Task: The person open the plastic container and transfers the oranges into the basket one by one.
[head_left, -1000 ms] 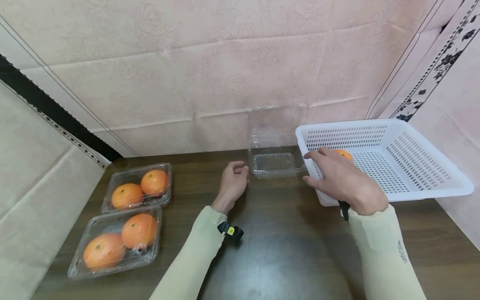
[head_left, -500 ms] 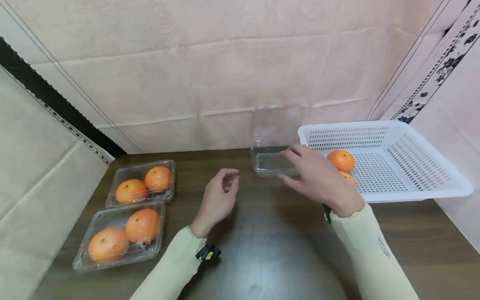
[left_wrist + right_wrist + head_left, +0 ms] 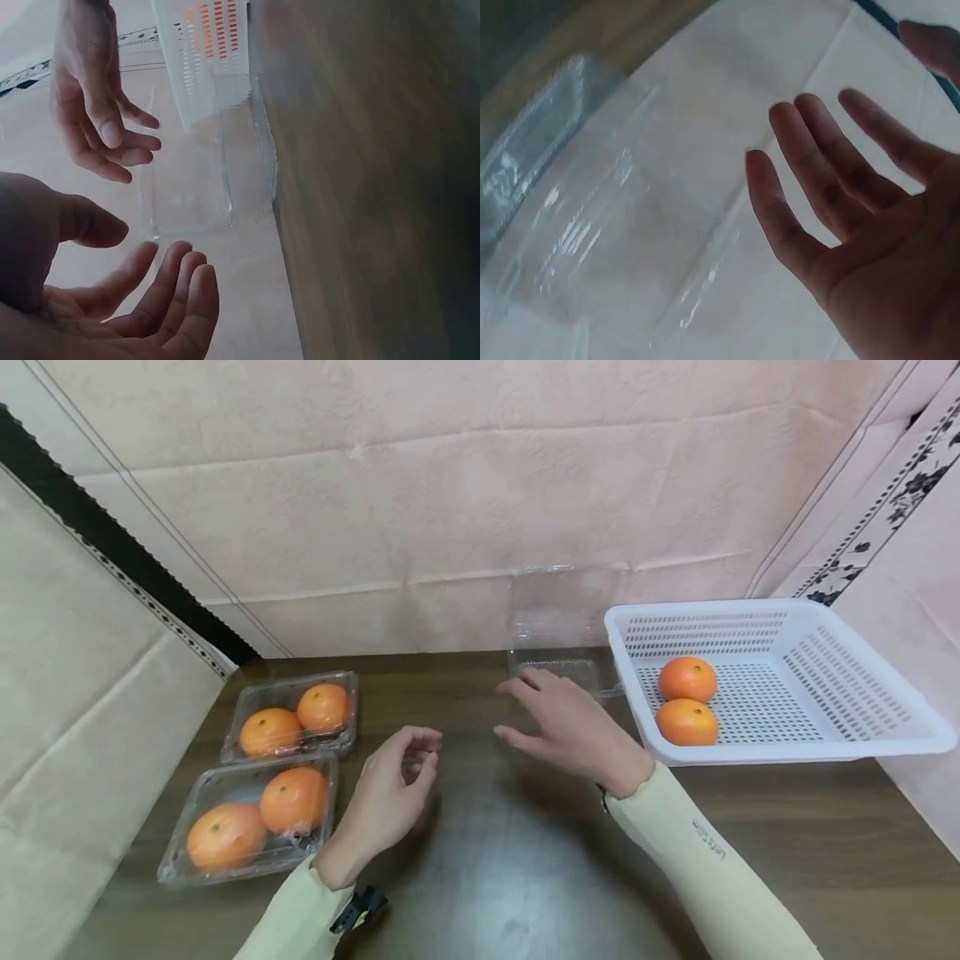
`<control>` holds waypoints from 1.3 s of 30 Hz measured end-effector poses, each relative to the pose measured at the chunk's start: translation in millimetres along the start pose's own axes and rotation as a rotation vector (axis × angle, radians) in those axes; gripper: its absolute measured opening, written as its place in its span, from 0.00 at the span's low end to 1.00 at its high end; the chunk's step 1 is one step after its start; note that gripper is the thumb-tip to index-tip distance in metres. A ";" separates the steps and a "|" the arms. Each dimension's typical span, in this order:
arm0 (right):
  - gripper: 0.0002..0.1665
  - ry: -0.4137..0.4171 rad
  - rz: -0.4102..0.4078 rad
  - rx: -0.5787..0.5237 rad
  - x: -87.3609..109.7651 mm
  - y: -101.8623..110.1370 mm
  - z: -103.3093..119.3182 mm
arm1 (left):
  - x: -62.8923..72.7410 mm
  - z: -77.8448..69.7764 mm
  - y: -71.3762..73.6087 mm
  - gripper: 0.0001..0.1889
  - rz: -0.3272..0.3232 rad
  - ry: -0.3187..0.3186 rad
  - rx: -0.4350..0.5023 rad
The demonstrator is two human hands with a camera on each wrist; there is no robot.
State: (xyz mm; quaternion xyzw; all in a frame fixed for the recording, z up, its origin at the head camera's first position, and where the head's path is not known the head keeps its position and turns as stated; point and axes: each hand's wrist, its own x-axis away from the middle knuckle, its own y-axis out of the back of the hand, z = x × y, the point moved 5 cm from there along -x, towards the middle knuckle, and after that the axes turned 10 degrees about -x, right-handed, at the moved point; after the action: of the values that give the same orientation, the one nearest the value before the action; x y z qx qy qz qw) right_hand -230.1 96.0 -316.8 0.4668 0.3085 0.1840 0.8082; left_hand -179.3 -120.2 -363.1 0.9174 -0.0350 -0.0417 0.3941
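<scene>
My left hand (image 3: 390, 793) hovers over the table just right of the two packed boxes, its fingers loosely bent around nothing. Over the middle of the table is my right hand (image 3: 570, 731), fingers spread, also holding nothing. Behind it stands a clear plastic clamshell box (image 3: 573, 670) with its lid raised against the cloth; the right hand partly covers its front. Two oranges (image 3: 687, 679) lie at the left end of the white basket (image 3: 780, 750). On the left, a front clear box (image 3: 251, 860) and a rear clear box (image 3: 296, 750) each contain two oranges.
A dark wooden table (image 3: 510, 877) carries everything. Pale patterned cloth (image 3: 450, 510) rises directly behind its back edge and along both sides. The basket's left wall stands right beside the open clamshell box.
My right hand has moved left from over the basket's left side, uncovering the two oranges there. My left hand has drawn back left and nearer, away from the open box.
</scene>
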 end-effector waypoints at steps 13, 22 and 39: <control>0.27 0.043 -0.009 -0.097 -26.7 -37.0 21.3 | 34.0 17.8 31.3 0.09 -0.256 -0.051 -0.200; 0.30 0.091 0.093 -0.064 -38.2 -67.8 43.0 | 70.3 39.0 53.4 0.12 -0.530 -0.078 -0.230; 0.37 0.193 0.310 -0.128 -59.3 -121.7 88.9 | 111.7 95.0 110.4 0.23 -0.838 -0.005 -0.318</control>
State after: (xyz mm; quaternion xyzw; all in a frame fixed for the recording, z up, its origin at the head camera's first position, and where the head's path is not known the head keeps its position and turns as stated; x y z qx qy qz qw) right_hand -213.3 -56.1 -369.7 0.4363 0.2967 0.3697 0.7648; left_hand -81.6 -275.3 -353.5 0.7801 0.3458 -0.2049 0.4794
